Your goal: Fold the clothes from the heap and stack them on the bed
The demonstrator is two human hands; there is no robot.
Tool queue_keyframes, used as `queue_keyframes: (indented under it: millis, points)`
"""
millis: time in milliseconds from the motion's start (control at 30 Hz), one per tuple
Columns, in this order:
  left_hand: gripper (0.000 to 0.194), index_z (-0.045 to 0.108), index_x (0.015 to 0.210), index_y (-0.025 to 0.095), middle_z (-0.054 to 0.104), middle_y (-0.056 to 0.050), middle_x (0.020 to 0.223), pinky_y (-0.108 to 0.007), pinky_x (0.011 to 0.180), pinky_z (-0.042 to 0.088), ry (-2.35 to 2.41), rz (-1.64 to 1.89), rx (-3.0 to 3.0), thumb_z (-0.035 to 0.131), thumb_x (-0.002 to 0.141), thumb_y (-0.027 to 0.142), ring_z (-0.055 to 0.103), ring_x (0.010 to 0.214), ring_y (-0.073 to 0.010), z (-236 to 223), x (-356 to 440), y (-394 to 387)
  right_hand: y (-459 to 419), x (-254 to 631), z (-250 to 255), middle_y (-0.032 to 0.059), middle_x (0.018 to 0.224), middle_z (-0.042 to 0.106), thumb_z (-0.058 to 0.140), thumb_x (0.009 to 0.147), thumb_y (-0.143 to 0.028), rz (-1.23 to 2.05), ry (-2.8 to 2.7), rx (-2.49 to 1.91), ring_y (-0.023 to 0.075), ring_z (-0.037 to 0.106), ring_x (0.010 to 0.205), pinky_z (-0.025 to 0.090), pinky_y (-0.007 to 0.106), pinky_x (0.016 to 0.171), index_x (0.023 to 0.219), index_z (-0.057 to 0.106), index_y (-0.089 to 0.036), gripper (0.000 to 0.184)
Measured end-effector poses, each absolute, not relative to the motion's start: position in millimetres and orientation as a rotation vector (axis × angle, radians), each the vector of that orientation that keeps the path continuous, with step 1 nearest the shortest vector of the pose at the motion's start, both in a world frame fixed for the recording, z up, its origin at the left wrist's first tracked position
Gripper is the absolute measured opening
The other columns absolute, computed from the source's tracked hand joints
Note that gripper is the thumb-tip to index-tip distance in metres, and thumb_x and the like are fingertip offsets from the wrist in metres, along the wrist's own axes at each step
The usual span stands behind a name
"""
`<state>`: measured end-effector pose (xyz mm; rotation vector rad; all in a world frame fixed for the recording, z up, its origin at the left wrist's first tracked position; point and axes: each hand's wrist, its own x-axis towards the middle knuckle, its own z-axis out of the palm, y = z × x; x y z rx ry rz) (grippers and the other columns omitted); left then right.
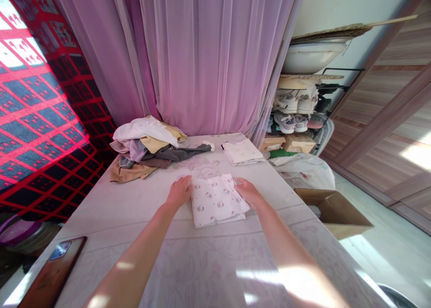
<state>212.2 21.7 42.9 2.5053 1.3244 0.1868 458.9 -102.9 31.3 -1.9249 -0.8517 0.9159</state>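
Sheer pink curtain (pixel 202 61) behind the tabletop (pixel 101 218), head view. I rest my left hand (pixel 180 192) and right hand (pixel 247 193) at either edge of a folded patterned cloth (pixel 217 200), each grip open and flat, pinching nothing; light, even pressure seems best for keeping the folds square. Beyond lie a heaped clothes pile (pixel 144 146) and a second folded cloth (pixel 241 151); a phone (pixel 54 272) lies at the near left corner, a cardboard box (pixel 333 211) just past the right edge.

A folded white cloth (pixel 215 202) printed with small pink cartoon cats is lying flat and slightly skewed, its layers showing unevenly along the lower edge. The left hand (pixel 179 192) is touching its 9 o'clock edge, while the right hand (pixel 247 193) is resting on its 3 o'clock edge.
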Motion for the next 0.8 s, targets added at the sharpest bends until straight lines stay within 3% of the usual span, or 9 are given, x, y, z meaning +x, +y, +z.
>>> queue_keyframes:
  millis: [100,200,300,367,467,667,800]
  points:
    - [0.046,0.053,0.133,0.020,0.061,-0.010,0.131,-0.035,0.104,0.037,1.268,0.156,2.490,0.046,0.089,0.029,0.053,0.123,-0.0242,47.1,217.1,43.8,-109.9,450.5,41.0,0.0111,0.123,0.063,0.057,0.079,-0.025,0.546,-1.012,-2.182,0.0239,0.061,0.106,0.046,0.035,0.090,0.134,0.050,-0.022,0.056]
    - [0.041,0.061,0.124,0.024,0.070,-0.006,0.115,-0.028,0.090,0.044,1.233,0.134,2.453,0.051,0.085,0.031,0.062,0.107,-0.0215,45.1,223.0,55.3,-121.5,416.6,47.8,0.0113,0.134,0.055,0.054,0.083,-0.024,0.099,-1.357,-2.096,0.0259,0.053,0.119,0.042,0.038,0.099,0.125,0.058,-0.022,0.043]
    - [0.037,0.065,0.117,0.024,0.072,-0.003,0.104,-0.024,0.078,0.046,1.221,0.129,2.401,0.051,0.084,0.034,0.065,0.094,-0.0182,41.8,226.0,61.2,-133.0,368.1,44.7,0.0060,0.117,0.065,0.049,0.089,-0.026,0.169,-1.753,-1.773,0.0192,0.058,0.108,0.043,0.032,0.096,0.109,0.067,-0.024,0.027]
    - [0.035,0.067,0.113,0.024,0.072,-0.001,0.098,-0.022,0.073,0.046,1.207,0.123,2.373,0.050,0.085,0.035,0.065,0.088,-0.0157,40.7,226.1,64.2,-138.0,342.2,37.7,0.0050,0.115,0.066,0.055,0.087,-0.027,0.276,-1.937,-1.667,0.0191,0.058,0.105,0.044,0.032,0.094,0.105,0.068,-0.024,0.023]
    - [0.028,0.069,0.103,0.023,0.072,0.000,0.092,-0.021,0.070,0.044,1.200,0.106,2.357,0.050,0.084,0.033,0.064,0.085,-0.0147,40.3,225.3,67.8,-140.8,326.6,26.1,0.0068,0.123,0.061,0.063,0.082,-0.028,0.347,-2.067,-1.608,0.0209,0.054,0.112,0.041,0.035,0.097,0.113,0.066,-0.023,0.032]
    - [0.022,0.069,0.094,0.023,0.071,-0.002,0.097,-0.026,0.078,0.044,1.277,0.089,2.387,0.054,0.082,0.033,0.063,0.094,-0.0195,38.0,225.5,67.4,-137.8,335.0,13.7,0.0058,0.126,0.059,0.055,0.081,-0.010,0.269,-2.169,-1.598,0.0209,0.052,0.114,0.041,0.036,0.094,0.111,0.066,-0.025,0.035]
    - [0.028,0.069,0.094,0.021,0.069,-0.009,0.106,-0.032,0.085,0.044,1.374,0.077,2.376,0.055,0.081,0.042,0.061,0.102,-0.0260,40.0,224.3,63.3,-138.5,332.3,9.8,0.0046,0.123,0.062,0.056,0.084,-0.013,0.216,-2.187,-1.614,0.0215,0.053,0.111,0.041,0.037,0.091,0.101,0.068,-0.026,0.025]
